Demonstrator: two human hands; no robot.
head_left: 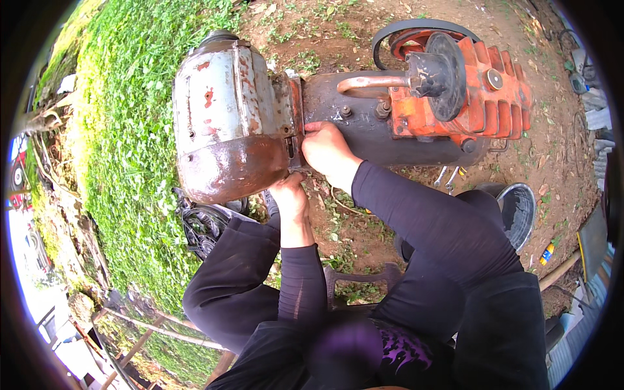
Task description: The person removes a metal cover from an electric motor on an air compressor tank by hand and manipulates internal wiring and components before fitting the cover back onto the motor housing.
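Note:
A large electric motor (pixel 218 123), grey with peeling paint and brown at its near end, sits on the left end of a black air tank (pixel 325 97). Between them runs a rusty mounting plate (pixel 297 123). My right hand (pixel 330 153) is closed against the tank side of this plate, index finger along its edge. Whatever its fingers pinch is hidden. Below the plate's near end, my left hand (pixel 290 196) is closed with its fingertips up under the motor's edge. What it grips cannot be made out. An orange finned compressor pump (pixel 481 91) stands on the tank's right part.
A black flywheel (pixel 422 36) rises behind the pump. Wrenches (pixel 446 177) lie on the dirt beside a dark bucket (pixel 518 211). A low stool-like frame (pixel 364 276) stands between my legs. Grass (pixel 130 130) covers the left; metal sheets (pixel 591 318) edge the right.

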